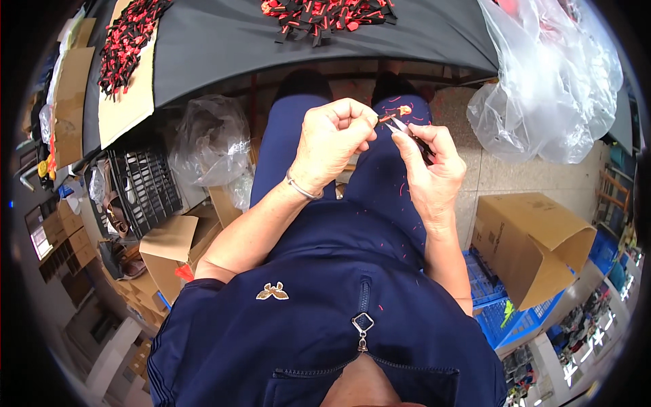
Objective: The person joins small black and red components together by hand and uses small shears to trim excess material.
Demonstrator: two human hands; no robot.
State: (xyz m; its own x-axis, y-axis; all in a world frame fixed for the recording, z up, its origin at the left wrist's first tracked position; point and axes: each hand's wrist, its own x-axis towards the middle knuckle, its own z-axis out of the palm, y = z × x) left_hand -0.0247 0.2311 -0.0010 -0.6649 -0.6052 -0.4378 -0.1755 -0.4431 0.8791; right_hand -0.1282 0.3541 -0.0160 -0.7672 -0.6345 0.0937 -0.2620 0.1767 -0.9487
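My left hand [332, 139] pinches one end of a small dark-and-red strip over my right thigh, thumb and fingertips pressed together. Beyond its fingertips an orange knotted piece [405, 110] shows; I cannot tell for sure whether it is joined to the strip. Small pointed snips [399, 126] are in my right hand [434, 166], fingers wrapped round their dark handles. Their blades point at the strip, close to my left fingertips. Red thread ends [401, 188] are scattered over my dark blue trousers.
On the black-covered table ahead lie a heap of black-and-red pieces [325, 17] and another heap [129, 41] on cardboard [129, 121]. A clear plastic bag [549, 88] hangs at right. Cardboard box [532, 234] and blue crate [498, 308] stand at right; a black crate [146, 190] at left.
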